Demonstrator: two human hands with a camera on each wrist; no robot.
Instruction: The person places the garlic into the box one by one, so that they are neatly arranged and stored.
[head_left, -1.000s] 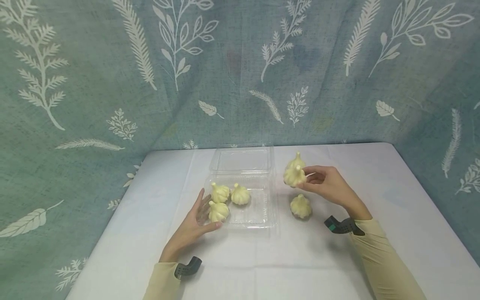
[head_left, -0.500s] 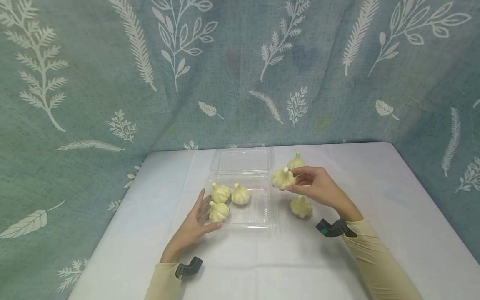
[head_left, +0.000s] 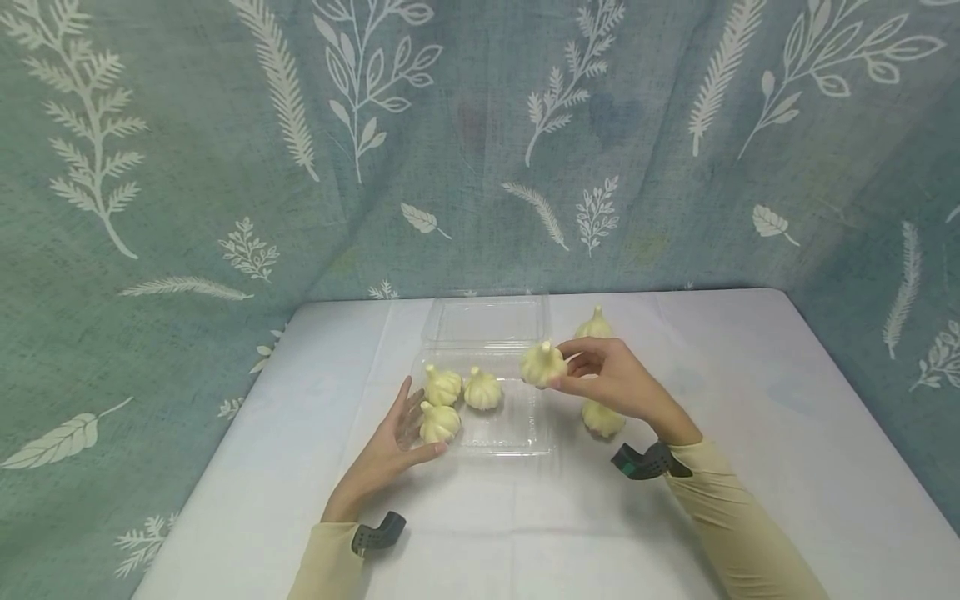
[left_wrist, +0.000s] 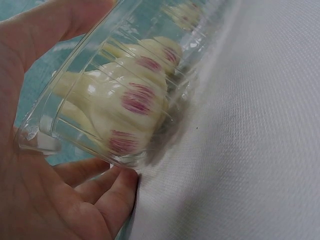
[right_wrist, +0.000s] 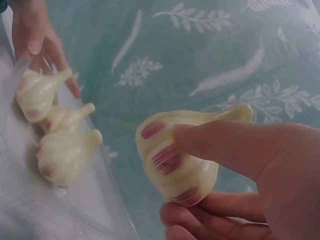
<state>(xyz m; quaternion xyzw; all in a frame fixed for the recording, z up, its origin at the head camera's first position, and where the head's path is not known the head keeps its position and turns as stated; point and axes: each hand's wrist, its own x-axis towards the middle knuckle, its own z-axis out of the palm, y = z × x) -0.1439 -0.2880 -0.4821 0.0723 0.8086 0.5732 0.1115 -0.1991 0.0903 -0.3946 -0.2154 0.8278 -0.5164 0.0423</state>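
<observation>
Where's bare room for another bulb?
Free: front-right floor of the clear box, right of its three bulbs; white cloth on the box's near side; cloth right of the right hand. Crowded: box's left side, with those bulbs and the left hand; cloth just right of the box, with two loose bulbs.

I have room to come down into the right half of the clear box [head_left: 517, 427]; three garlic bulbs [head_left: 482, 390] crowd its left half, and the left hand [head_left: 385, 447] bars that side. The right hand [head_left: 621, 382], with a held bulb [head_left: 543, 366], takes up space near the right rim. Two loose bulbs [head_left: 602, 422] obstruct the right. From the front, I can pass over the white cloth [head_left: 510, 517] between the wrists.
</observation>
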